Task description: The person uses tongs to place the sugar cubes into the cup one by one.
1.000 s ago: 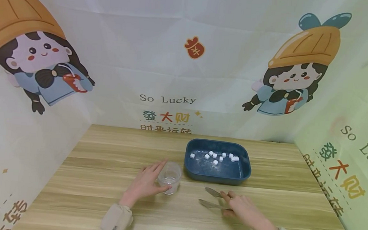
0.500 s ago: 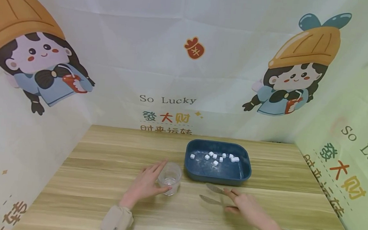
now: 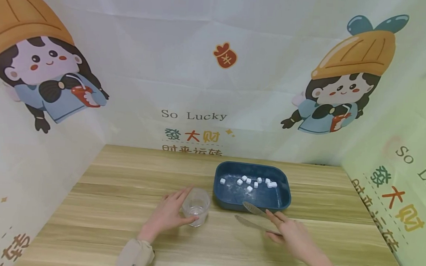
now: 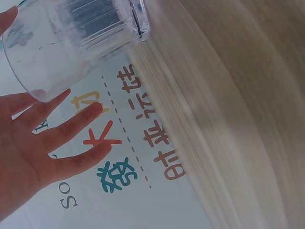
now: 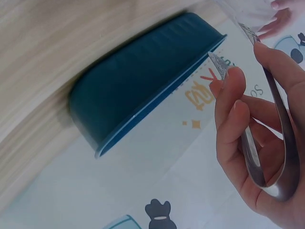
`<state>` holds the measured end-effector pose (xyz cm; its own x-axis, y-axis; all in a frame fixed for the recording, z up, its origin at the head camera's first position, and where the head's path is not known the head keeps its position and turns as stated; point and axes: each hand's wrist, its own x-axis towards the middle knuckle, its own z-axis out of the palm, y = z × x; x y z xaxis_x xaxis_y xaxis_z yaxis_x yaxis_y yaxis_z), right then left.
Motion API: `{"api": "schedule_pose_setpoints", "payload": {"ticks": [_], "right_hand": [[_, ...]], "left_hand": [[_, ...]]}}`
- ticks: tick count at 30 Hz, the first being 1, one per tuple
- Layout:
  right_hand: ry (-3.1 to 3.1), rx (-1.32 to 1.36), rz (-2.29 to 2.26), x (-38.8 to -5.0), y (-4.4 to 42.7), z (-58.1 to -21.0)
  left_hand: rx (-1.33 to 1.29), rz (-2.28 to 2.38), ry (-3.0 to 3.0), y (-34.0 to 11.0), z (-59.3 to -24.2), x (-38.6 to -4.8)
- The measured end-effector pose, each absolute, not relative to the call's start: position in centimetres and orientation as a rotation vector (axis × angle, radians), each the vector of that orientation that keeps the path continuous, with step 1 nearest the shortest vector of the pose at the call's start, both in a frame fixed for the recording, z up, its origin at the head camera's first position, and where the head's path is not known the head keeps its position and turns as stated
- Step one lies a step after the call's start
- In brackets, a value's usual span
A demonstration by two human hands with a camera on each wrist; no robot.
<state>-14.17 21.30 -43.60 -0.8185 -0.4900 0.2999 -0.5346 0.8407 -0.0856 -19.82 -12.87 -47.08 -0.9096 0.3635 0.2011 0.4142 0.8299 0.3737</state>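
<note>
My left hand (image 3: 166,211) holds a clear cup (image 3: 196,208) between thumb and forefinger. In the left wrist view the other fingers (image 4: 71,126) spread out straight beside the cup. My right hand (image 3: 294,237) grips metal tongs (image 3: 256,224), whose two tips stand apart with nothing between them. The upper tip overlaps the near rim of a blue tray (image 3: 227,203) in the head view. Several small white cubes (image 3: 249,189) lie inside the tray. The right wrist view shows the tongs (image 5: 285,126) bent inside my palm, and the tray's outer side wall.
A wooden table (image 3: 122,176) carries the tray and cup. Printed cloth walls (image 3: 187,66) with cartoon figures rise behind it and on both sides. The cup stands close to the tray's left side.
My right hand has moved right and away from me with the tongs, bringing their upper tip up to the tray's near edge. The left hand and cup have stayed nearly still.
</note>
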Motion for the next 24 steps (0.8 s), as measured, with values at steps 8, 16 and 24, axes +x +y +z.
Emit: {"api": "schedule_pose_setpoints", "payload": {"ticks": [8, 16, 24], "right_hand": [[-2.661, 0.727, 0.205, -14.2, 21.6, -43.3], [-2.599, 0.727, 0.241, -14.4, 22.0, -42.7], [-2.534, 0.690, 0.272, -14.9, 22.2, -42.2]], "left_hand": [[-0.613, -0.640, -2.888, -12.9, -46.9, -19.8], [-0.606, -0.643, -2.901, -12.8, -46.8, -19.8], [-0.597, -0.653, -2.911, -12.8, -46.7, -19.7]]}}
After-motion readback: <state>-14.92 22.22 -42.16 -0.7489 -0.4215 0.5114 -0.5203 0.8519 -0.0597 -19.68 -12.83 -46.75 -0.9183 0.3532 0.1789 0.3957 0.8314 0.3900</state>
